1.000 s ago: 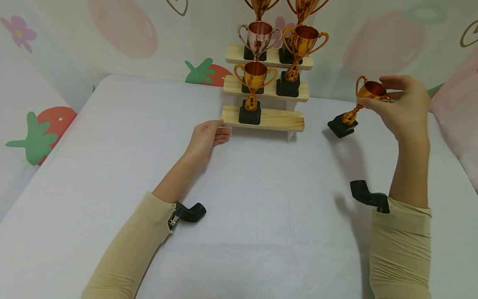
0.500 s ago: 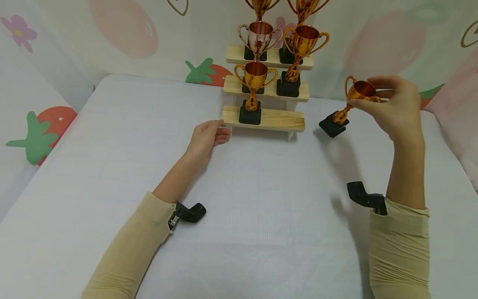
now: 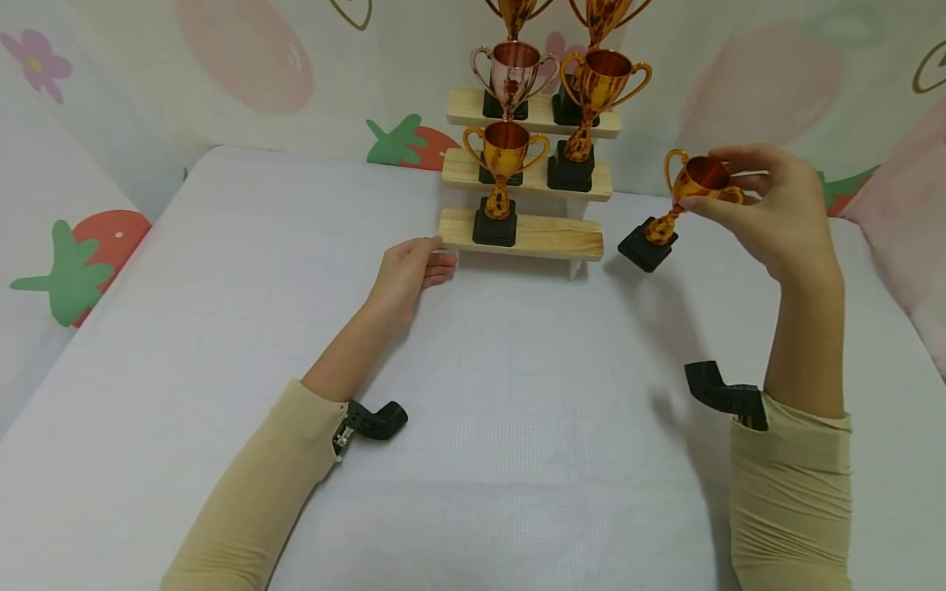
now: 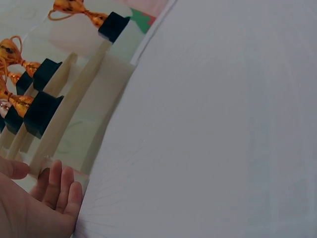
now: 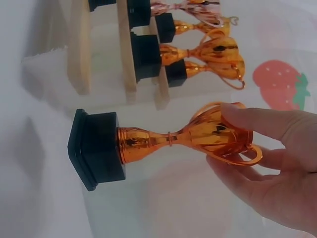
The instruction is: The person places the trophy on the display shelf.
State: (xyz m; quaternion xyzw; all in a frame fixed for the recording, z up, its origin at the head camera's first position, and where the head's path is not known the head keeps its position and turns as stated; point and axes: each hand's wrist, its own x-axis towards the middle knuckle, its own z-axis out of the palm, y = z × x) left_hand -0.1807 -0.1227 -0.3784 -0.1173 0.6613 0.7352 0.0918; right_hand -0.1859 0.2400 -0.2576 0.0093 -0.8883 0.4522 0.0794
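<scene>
Right hand: your right hand [image 3: 776, 213] holds the gold trophy [image 3: 676, 201] by its cup, the fingers [image 5: 270, 121] curled over the top of the bowl and the thumb underneath, by the handle.
Trophy position: it hangs in the air, tilted, its black base [image 3: 645, 248] pointing down and towards the stepped wooden stand [image 3: 550, 238]; the cup sits inside your grip while the stem and base stick out clear of the fingers.
Trophy and stand: the base is just to the right of the lowest step, near it but not touching.
Left hand: your left hand [image 3: 406, 271] rests on the white worktop [image 3: 517, 394] at the left end of the lowest step, fingers [image 4: 62, 186] relaxed and nearly straight, the tips touching the wood and gripping nothing.
Stand: one gold trophy [image 3: 502, 176] stands on the lowest step, towards its left; the right part of that step is bare.
Upper steps: more trophies [image 3: 591, 98] stand on the steps above, upright on black bases.
</scene>
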